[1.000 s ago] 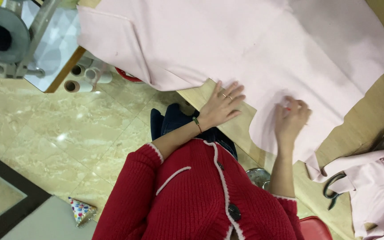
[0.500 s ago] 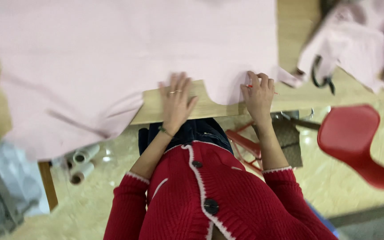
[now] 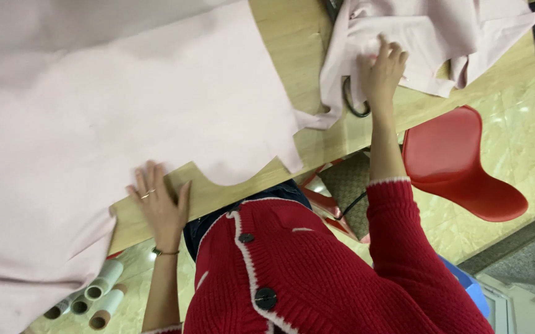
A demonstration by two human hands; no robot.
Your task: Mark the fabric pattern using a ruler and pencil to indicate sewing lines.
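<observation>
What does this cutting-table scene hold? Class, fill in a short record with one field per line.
Left hand: flat on the large pink cloth at the table edge
Right hand: on the heaped pink pieces
Scissors: partly under the heap
Red chair: beside the table
Cardboard tubes: on the floor

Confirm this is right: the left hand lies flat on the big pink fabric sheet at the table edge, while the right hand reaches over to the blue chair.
One detail is wrong. The head view shows the right hand reaching to the crumpled pink fabric pile on the wooden table, not to a chair, and the chair beneath is red. The left hand does lie flat on the big pink fabric sheet at the table edge.
</observation>
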